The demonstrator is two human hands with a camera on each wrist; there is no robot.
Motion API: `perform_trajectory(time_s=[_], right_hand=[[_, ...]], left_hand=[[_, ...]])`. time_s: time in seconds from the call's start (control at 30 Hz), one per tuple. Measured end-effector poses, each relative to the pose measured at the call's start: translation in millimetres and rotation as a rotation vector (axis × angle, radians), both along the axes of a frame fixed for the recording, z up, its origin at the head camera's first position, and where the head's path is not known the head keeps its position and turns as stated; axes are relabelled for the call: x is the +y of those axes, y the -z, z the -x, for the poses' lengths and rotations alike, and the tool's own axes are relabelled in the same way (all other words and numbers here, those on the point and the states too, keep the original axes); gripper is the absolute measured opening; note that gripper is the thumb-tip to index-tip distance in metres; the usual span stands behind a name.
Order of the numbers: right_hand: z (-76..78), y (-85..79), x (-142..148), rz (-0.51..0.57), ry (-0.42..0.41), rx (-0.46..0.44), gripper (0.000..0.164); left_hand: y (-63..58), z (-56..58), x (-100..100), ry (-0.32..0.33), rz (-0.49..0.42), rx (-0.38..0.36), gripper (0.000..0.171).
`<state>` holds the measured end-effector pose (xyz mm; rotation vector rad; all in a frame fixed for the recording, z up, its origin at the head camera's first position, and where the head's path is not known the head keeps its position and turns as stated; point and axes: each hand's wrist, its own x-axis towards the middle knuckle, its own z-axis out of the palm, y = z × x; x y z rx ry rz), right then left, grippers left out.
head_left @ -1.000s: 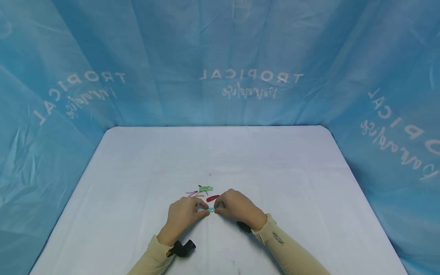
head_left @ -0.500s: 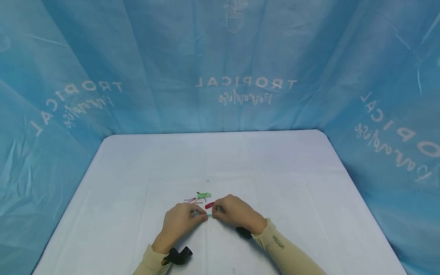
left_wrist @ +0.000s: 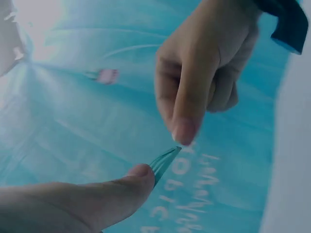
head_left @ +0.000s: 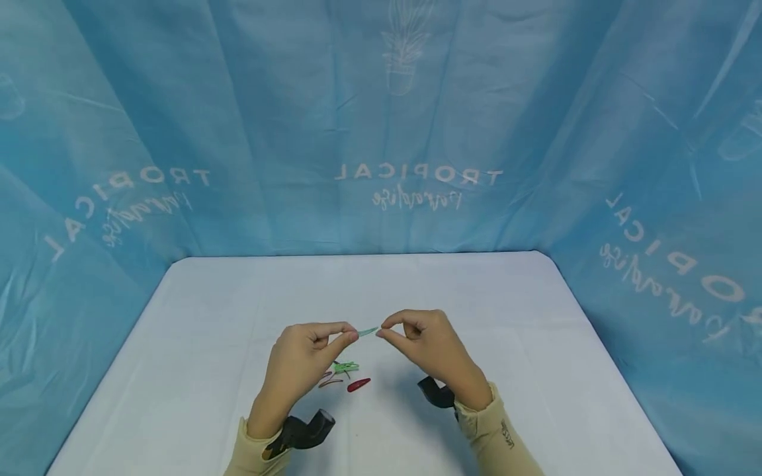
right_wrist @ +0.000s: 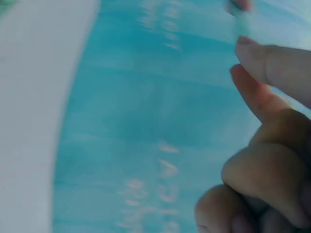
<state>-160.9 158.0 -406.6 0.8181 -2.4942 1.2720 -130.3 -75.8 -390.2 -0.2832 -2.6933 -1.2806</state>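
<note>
A slim teal snap hair clip is held up above the table, its narrow tip pointing right. My left hand pinches its other end between thumb and index finger. Thin separate strips of the clip show in the left wrist view. My right hand is at the tip, thumb and index finger slightly parted with nothing seen between them. Whether the right thumb touches the tip, I cannot tell. In the right wrist view the clip is blurred beyond the right thumb.
On the white table, below the hands, lie a red hair clip, a green clip and thin brownish looped pieces, partly behind the left hand. Blue printed curtains surround the table's back and sides.
Both hands have risen from the tabletop with the teal hair clip. The right fingers have moved off to its tip, uncovering more of it. The head view has tilted upward.
</note>
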Motion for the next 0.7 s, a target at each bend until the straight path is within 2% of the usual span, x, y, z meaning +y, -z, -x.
perform_trajectory(time_s=[0.07, 0.17, 0.27, 0.37, 0.53, 0.7], right_hand=[[-1.4, -12.0, 5, 0.062, 0.017, 0.031, 0.009], [-5.1, -23.9, 9, 0.148, 0.021, 0.063, 0.009], [-9.8, -33.3, 11, 0.217, 0.003, 0.094, 0.010], [-14.4, -41.3, 11, 0.254, -0.019, 0.126, 0.012], [-18.9, -42.2, 9, 0.290, -0.050, 0.137, 0.015], [-19.7, -36.1, 5, 0.327, -0.092, 0.128, 0.015]], left_hand=[[-5.4, 2.8, 1, -0.011, -0.062, 0.015, 0.022], [-11.7, 3.1, 3, -0.016, -0.159, -0.003, 0.021], [-18.3, -0.4, 5, 0.012, -0.236, -0.027, 0.016], [-24.1, -4.7, 6, 0.042, -0.302, -0.008, 0.011], [-29.9, -13.1, 5, 0.073, -0.364, 0.034, 0.007], [-30.0, -20.1, 5, 0.091, -0.353, 0.073, 0.008]])
